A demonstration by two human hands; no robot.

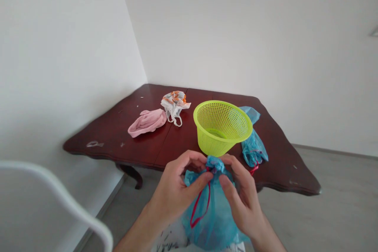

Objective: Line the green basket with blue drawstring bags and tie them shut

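A blue plastic drawstring bag (211, 218) hangs in front of me, its neck gathered into a bunch (214, 164) with a red cord looping down its side. My left hand (177, 189) and my right hand (239, 193) both pinch that gathered neck from either side. The fingers hide part of the knot area, so I cannot tell how the cord is tied there. Just beyond my hands stands a lime-green perforated plastic basket (221, 126), tipped on its side, apart from my fingers or nearly so.
A dark red wooden table (109, 138) with a scalloped edge stands in a white-walled corner. It holds a pink cloth (147, 122), a white printed plastic bag (174, 104) and another blue bag (253, 145) with red cord. A white chair back (50, 183) is at lower left.
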